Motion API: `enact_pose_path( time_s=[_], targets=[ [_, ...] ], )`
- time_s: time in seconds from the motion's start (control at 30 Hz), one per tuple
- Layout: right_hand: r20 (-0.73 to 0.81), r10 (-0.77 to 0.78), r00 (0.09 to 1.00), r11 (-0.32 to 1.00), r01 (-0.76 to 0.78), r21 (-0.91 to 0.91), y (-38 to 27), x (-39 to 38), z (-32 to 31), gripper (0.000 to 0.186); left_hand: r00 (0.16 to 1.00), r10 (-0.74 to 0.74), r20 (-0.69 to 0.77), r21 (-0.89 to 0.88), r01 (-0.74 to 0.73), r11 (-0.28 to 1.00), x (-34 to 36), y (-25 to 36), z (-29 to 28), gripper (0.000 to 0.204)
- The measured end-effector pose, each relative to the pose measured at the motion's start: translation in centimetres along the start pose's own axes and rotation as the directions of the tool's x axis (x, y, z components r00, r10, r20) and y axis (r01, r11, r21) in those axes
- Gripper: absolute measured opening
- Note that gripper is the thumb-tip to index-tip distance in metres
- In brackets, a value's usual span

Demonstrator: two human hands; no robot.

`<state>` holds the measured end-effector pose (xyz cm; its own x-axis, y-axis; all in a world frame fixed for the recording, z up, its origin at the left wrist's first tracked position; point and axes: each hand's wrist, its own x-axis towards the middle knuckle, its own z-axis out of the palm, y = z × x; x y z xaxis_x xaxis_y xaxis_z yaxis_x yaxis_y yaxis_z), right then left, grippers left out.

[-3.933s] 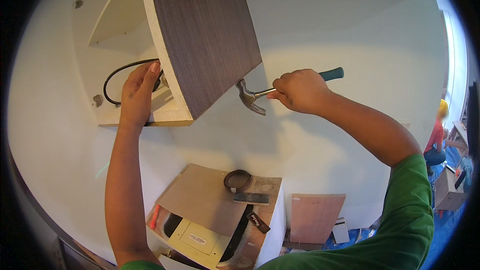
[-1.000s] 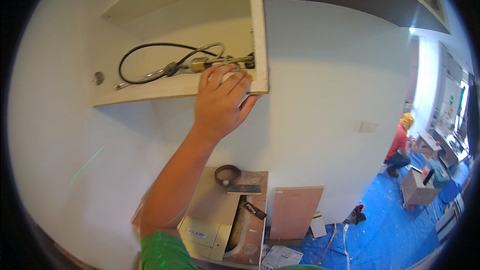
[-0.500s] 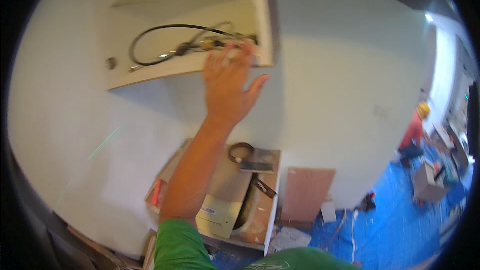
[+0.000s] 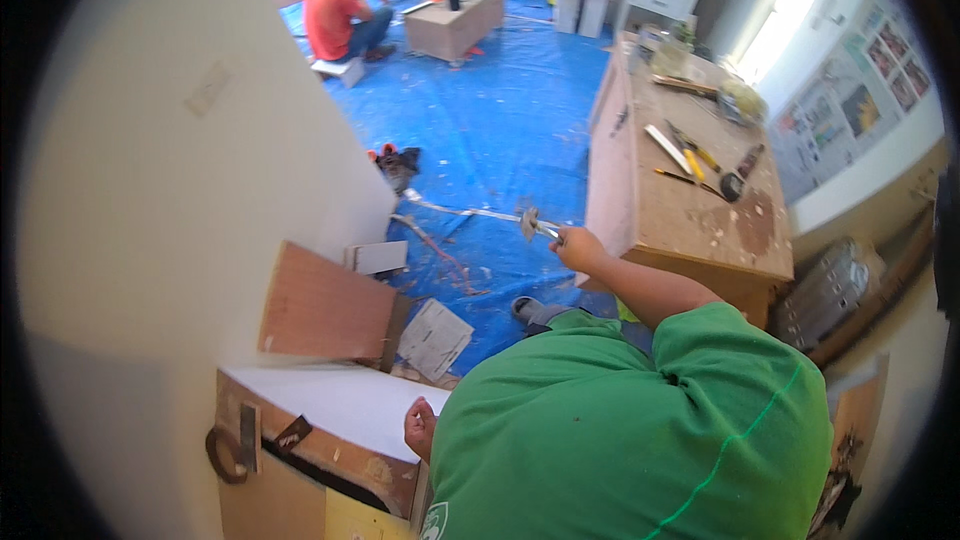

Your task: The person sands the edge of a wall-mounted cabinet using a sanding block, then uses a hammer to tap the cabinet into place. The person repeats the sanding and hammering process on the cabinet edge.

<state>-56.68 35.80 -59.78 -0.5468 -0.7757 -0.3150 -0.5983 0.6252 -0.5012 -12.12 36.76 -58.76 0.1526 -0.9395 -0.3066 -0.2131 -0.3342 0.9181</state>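
Note:
My right hand (image 4: 578,249) is closed round the shiny metal handle of a small tool (image 4: 530,225). The tool's head is pale, flat and caked, like a scraper's, but its exact kind is unclear. It is held out over the blue sheet, left of the wooden workbench (image 4: 700,208). My left hand (image 4: 420,427) hangs low by my side, fingers curled in, with nothing visible in them. It is nearest to the low wooden cabinet (image 4: 300,515). A roll of brown tape (image 4: 225,455) and a dark flat block (image 4: 250,435) lie on that cabinet.
Pliers (image 4: 693,148), a pencil (image 4: 688,180) and a tape-like round tool (image 4: 732,186) lie on the workbench. A wooden panel (image 4: 325,302) leans on the wall at left. Blue sheeting (image 4: 490,130) covers the floor. A person in red (image 4: 335,20) sits beyond.
My view has swung right, away from the open wall cabinet with the black cable. My left hand has left its shelf and dropped to my side. The right hand with its tool has come into view.

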Motion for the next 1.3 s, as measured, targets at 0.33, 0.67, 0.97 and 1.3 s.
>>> enact_pose_path(
  time_s=[0.33, 0.67, 0.97, 1.3],
  targets=[
    [-0.408, 0.274, 0.871, 0.960, -0.273, 0.062, 14.3, 2.1, -11.6, 0.024, 0.957, -0.014, 0.289, 0.174, -0.038, 0.984, 5.5, 1.5, 7.0, 0.057],
    [-0.353, -0.003, 0.936, 0.992, -0.044, -0.122, 28.4, 4.5, -11.5, 0.013, 0.961, -0.265, 0.082, 0.626, 0.157, 0.764, 4.0, -17.2, 11.3, 0.051],
    [-0.324, -0.068, 0.944, 0.985, 0.012, -0.172, 29.2, 6.1, -11.9, 0.017, 0.886, -0.157, 0.436, 0.585, -0.147, 0.798, 8.4, -11.7, 23.3, 0.063],
    [-0.333, 0.319, 0.888, 0.922, -0.208, 0.328, 21.7, 10.1, -14.1, 0.008, 0.668, -0.445, 0.596, 0.623, -0.035, 0.781, 23.9, -9.3, 31.5, 0.069]
  ],
)
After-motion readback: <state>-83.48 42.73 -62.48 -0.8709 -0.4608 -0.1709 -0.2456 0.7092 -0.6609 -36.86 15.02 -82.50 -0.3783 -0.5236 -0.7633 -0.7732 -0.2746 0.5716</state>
